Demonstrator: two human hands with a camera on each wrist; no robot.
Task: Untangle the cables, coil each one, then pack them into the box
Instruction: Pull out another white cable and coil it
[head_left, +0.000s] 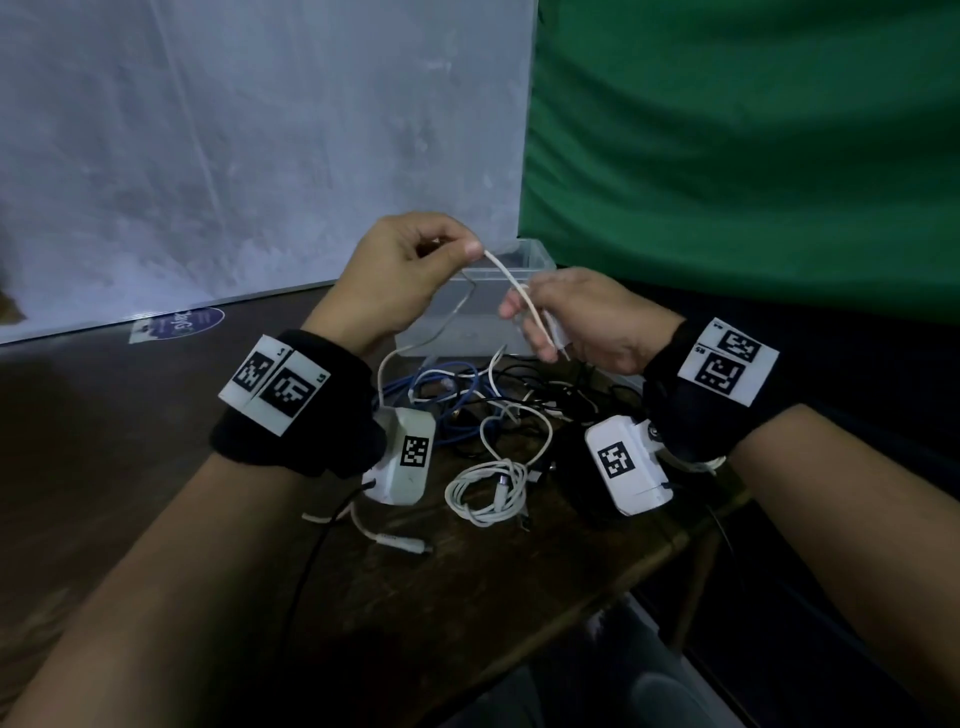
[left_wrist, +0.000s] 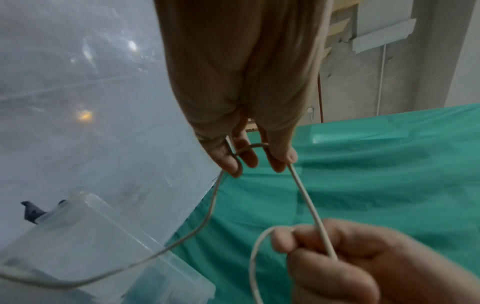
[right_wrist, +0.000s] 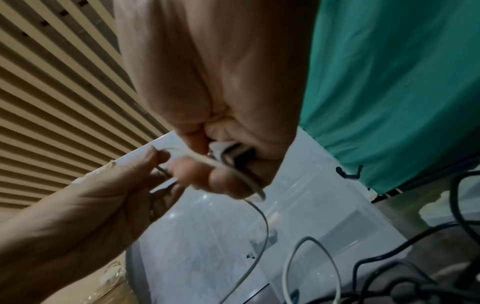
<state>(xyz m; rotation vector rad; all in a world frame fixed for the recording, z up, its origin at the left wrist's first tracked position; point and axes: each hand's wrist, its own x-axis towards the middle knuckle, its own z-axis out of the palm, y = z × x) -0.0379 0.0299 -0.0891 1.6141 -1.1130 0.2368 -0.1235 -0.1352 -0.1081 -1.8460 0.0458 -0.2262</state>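
**White cable held taut between two hands above the box**

White cable (head_left: 511, 283): a short stretch runs between the two hands, raised over the near edge of the box (head_left: 498, 322). From the left hand (head_left: 400, 275) a further length drops across the front of the box toward the tangle on the table.

Left hand: thumb and forefinger pinch the cable at its upper end; in the left wrist view the cable (left_wrist: 309, 207) also loops across the fingers (left_wrist: 228, 160).

Right hand (head_left: 587, 322): fingers curled round the lower end of the cable, enclosing a small white plug; the right wrist view shows the cable (right_wrist: 233, 172) passing over the curled fingers, slightly blurred.

Box: clear plastic, open, standing at the far side of the table (head_left: 156, 467), behind the tangle.

Tangle (head_left: 498, 405): blue, black and white cables lying crossed on the table, just near of the box, beneath both hands.

Coil (head_left: 488, 493): a white cable wound in loops, lying near of the tangle, between the two wrists.

Background: white board (head_left: 260, 130) far left, green cloth (head_left: 727, 130) far right.
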